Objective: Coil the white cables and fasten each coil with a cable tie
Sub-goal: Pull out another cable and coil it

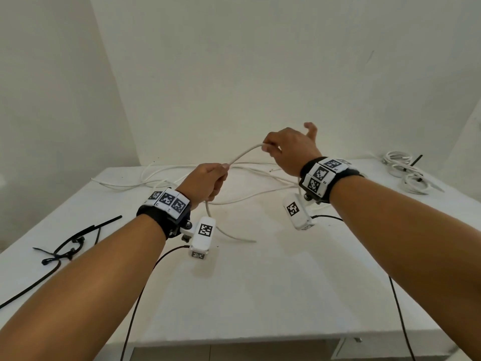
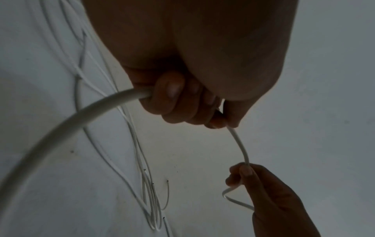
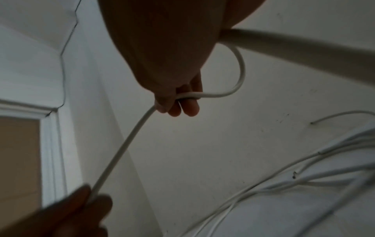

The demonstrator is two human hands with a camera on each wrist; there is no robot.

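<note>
Your left hand [image 1: 208,182] is fisted around a thin, round, smooth white cable [image 1: 244,152], fingers curled tight on it above the flat white tabletop [image 1: 260,282]. From that fist the cable arcs up and to the right to your right hand [image 1: 289,149], which pinches it between thumb and fingertips, little finger sticking up. Below your left hand the same cable drops in a curve, and its free end lies on the tabletop just past your left wrist. In the right wrist view the cable makes a small loop beside your right fingers [image 3: 190,109].

Behind both hands, more loose white cables [image 1: 161,175] lie in long, crossing strands over the far part of the tabletop. At the far right corner sit finished white cable coils [image 1: 406,173], round and stacked close together. Near your left forearm, thin black plastic cable ties [image 1: 70,246] lie in a tangle, some straight, some bent into loops.
</note>
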